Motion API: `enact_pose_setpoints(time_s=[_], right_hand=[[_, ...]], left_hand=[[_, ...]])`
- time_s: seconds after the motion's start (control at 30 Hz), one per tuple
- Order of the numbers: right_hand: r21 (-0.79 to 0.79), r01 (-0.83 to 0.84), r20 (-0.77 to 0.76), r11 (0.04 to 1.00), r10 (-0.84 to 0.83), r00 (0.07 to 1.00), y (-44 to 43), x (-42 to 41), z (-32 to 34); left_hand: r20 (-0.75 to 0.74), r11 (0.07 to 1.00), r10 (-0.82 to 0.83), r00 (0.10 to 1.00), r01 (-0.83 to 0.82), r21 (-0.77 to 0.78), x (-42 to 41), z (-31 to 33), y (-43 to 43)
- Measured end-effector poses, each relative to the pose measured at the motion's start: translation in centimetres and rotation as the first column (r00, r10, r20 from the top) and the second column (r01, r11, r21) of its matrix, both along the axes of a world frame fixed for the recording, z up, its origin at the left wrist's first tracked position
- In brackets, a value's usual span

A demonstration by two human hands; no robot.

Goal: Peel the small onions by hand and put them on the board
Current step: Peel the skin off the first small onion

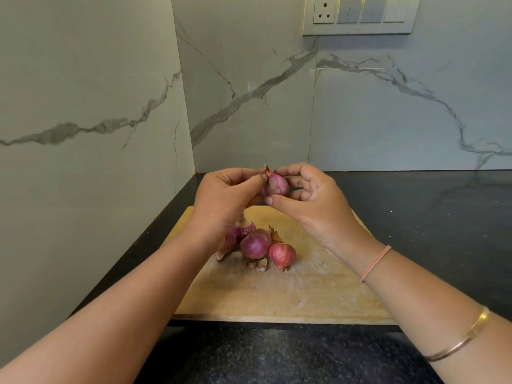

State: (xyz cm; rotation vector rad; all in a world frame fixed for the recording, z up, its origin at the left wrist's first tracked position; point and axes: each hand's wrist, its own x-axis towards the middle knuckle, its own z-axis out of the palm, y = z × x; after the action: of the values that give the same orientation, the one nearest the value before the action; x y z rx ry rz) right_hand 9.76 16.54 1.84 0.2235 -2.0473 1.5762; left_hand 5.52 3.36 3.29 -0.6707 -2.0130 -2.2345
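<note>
A small purple onion (276,184) is held in the air above the far end of the wooden board (291,295). My right hand (313,200) grips it between thumb and curled fingers. My left hand (224,200) pinches the skin at its pointed top. Several more small onions (255,243) lie in a cluster on the board under my left hand, one partly hidden by that hand. The reddish one (282,255) lies at the right of the cluster. Dry skin scraps (260,265) lie among them.
The board lies on a dark speckled counter (429,217) in a corner. Marble walls rise at the left (91,106) and at the back. A switch panel with a socket (360,15) sits high on the back wall.
</note>
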Motion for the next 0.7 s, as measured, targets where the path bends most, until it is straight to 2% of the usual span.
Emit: enact_pose_setpoints(time_s=[0.13, 0.33, 0.57, 0.7], right_hand=[[0.061, 0.059, -0.062, 0.996, -0.056, 0.997, -0.1, -0.2, -0.3], [0.235, 0.183, -0.154, 0.955, -0.149, 0.977, -0.3, -0.2, -0.8], [0.303, 0.231, -0.207, 0.925, -0.173, 0.963, -0.6, -0.3, -1.2], [0.243, 0.174, -0.151, 0.954, -0.14, 0.979, -0.5, -0.1, -0.8]], left_hand=[[-0.046, 0.999, 0.042, 0.998, -0.043, -0.03, 0.1, -0.1, 0.1], [-0.071, 0.998, 0.053, 0.996, -0.055, -0.04, 0.2, -0.1, 0.1], [-0.041, 0.996, 0.087, 0.995, -0.087, 0.003, 0.2, -0.6, 0.5], [-0.083, 0.992, 0.119, 0.989, -0.121, -0.022, 0.0, -0.5, 0.3]])
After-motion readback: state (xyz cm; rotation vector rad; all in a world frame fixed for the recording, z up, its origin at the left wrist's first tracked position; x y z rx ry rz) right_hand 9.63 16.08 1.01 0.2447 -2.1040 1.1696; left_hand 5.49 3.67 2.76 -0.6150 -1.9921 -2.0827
